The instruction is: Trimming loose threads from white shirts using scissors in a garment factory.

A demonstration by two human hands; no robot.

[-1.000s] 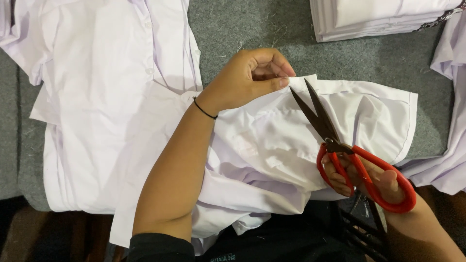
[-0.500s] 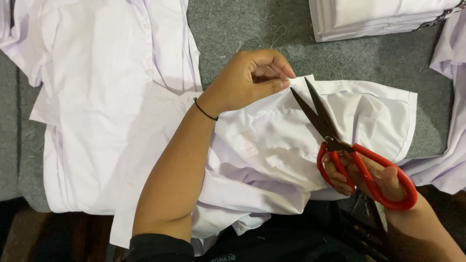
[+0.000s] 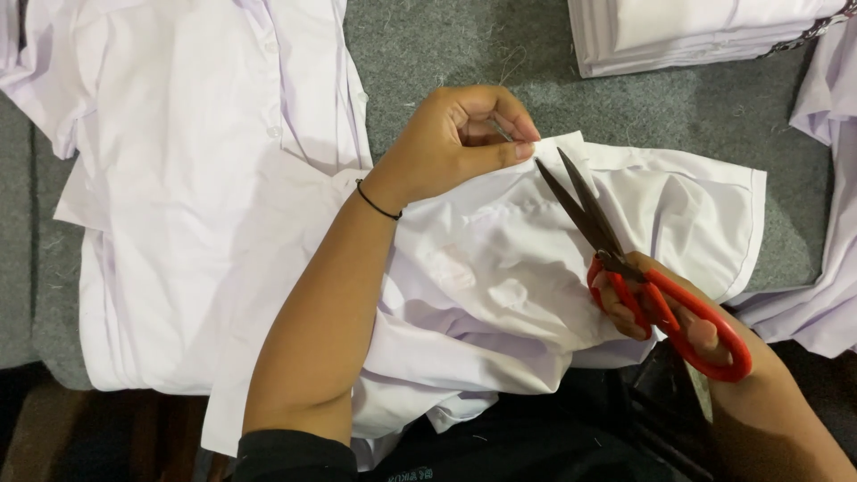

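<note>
The left hand pinched the edge of a white shirt lying on the grey desk. The right hand held red scissors, blades a little open beside the pinched fingers.

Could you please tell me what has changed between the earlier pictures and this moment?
Very little. The red-handled scissors in the right hand have edged slightly leftward, their open blades now a little closer to the left hand. That hand still pinches the edge of the white cotton shirt on the grey felt surface. The flat shirt on the left and the folded white stack have not moved.
</note>
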